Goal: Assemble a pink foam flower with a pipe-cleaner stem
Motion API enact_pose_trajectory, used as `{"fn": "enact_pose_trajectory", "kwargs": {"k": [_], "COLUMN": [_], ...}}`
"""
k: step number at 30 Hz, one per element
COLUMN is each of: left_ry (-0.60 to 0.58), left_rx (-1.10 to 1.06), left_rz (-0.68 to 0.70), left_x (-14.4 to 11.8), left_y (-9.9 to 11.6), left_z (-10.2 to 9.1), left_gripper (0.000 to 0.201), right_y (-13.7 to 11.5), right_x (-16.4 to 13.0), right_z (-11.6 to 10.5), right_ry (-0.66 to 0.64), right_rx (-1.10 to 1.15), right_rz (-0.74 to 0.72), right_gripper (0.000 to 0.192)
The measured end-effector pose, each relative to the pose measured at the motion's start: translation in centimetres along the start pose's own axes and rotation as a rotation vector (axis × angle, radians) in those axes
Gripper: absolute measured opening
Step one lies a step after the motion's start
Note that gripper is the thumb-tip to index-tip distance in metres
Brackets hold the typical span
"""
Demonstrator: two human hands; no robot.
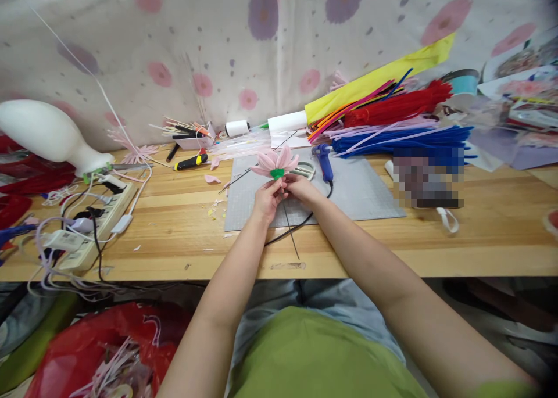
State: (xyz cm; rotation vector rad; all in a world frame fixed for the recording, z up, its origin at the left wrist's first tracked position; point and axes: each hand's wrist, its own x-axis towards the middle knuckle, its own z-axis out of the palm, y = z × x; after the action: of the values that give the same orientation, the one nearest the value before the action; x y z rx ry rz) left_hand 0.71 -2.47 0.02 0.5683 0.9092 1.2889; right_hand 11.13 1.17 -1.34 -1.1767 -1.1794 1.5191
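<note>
**Here: both hands on a pink flower**

Together above the grey mat (349,197), near the middle of the wooden table (183,212): left hand (267,200) and right hand (301,190), fingertips meeting just under the flower (275,162). Both closed, pinching the stem right below the green base. Pink petals spread upward and outward, blossom upright over the hands. Thin dark wire stem (291,235) running down from the grip toward the table edge.

Just behind the flower, flat on the mat: scissors (307,168), and beside them a blue glue gun (323,161), its black cord (300,226) curling back under the right wrist. Loose pink petals (212,179) on the wood left of the mat, apart from the hands. Farther back, against the flowered cloth: a white spool (238,128), a yellow-and-black knife (190,162), a small tray of sticks (187,133). To the right, well apart: bundles of red, blue and pale fuzzy wires (401,125) under a yellow sheet (379,78). Far left: a white lamp (47,133) and a power strip (104,218) tangled with cables. Below the table edge, a red bag (87,345).
</note>
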Motion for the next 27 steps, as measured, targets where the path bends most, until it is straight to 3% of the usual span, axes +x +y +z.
{"fn": "enact_pose_trajectory", "kwargs": {"k": [2, 5, 7, 9, 12, 16, 19, 23, 27], "left_ry": [0.062, 0.112, 0.117, 0.113, 0.102, 0.094, 0.099, 0.078, 0.066], "left_rx": [0.041, 0.104, 0.139, 0.174, 0.217, 0.245, 0.244, 0.223, 0.205], "left_rz": [0.075, 0.175, 0.218, 0.248, 0.278, 0.289, 0.29, 0.267, 0.232], "left_x": [0.1, 0.4, 0.5, 0.5, 0.4, 0.3, 0.2, 0.3, 0.2], "left_y": [-0.1, -0.4, -0.5, -0.7, -0.8, -0.9, -0.9, -1.1, -1.0], "left_z": [0.0, 0.1, 0.1, 0.1, 0.1, 0.2, 0.3, 0.3, 0.3], "left_gripper": [0.009, 0.005, 0.004, 0.004, 0.004, 0.002, 0.002, 0.003, 0.004], "right_y": [-0.2, -0.9, -1.5, -1.9, -2.0, -1.6, -1.2, -1.1, -1.5], "right_x": [-0.2, -0.9, -1.3, -1.5, -1.4, -0.9, -0.6, -0.3, -0.5], "right_z": [-0.4, -0.7, -0.6, -0.4, -0.1, 0.2, 0.3, 0.7, 1.2], "right_ry": [0.09, 0.264, 0.264, 0.211, 0.21, 0.316, 0.39, 0.269, 0.231], "right_rx": [-0.162, -0.393, -0.51, -0.614, -0.678, -0.579, -0.352, 0.101, 0.335], "right_rz": [-0.146, -0.475, -0.621, -0.669, -0.644, -0.582, -0.416, -0.126, -0.056], "right_gripper": [0.013, 0.011, 0.007, 0.003, 0.001, 0.014, 0.034, 0.046, 0.049]}}
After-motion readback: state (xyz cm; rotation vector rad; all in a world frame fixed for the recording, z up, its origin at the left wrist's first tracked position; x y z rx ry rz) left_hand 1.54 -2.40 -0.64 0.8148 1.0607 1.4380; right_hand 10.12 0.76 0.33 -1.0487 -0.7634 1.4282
